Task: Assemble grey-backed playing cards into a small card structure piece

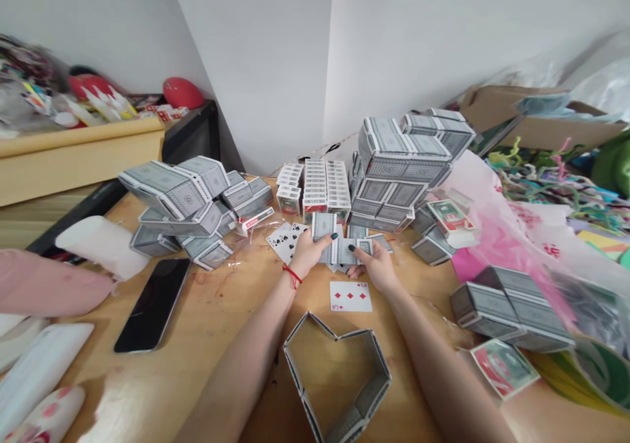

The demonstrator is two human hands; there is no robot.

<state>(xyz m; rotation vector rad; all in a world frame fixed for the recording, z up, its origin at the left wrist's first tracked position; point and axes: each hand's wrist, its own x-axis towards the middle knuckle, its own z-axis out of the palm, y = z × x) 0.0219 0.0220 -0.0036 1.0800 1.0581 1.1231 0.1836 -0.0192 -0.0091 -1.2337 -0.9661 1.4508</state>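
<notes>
My left hand (309,251) grips a fan of grey-backed playing cards (339,249) from the left, fingers curled over their top edge. My right hand (378,264) pinches the same cards from the right. A face-up card with red diamonds (350,296) lies on the wooden table (211,318) just below both hands. Nearer me stands a heart-shaped frame of folded cards (337,377). Face-up spade cards (283,239) lie to the left of my left hand.
Wrapped grey card packs are heaped at the left (189,203), back right (403,167) and right (512,308). Small card boxes (315,190) stand in rows at the back. A black phone (153,304) lies at the left. Pink plastic wrap (492,233) and craft clutter fill the right.
</notes>
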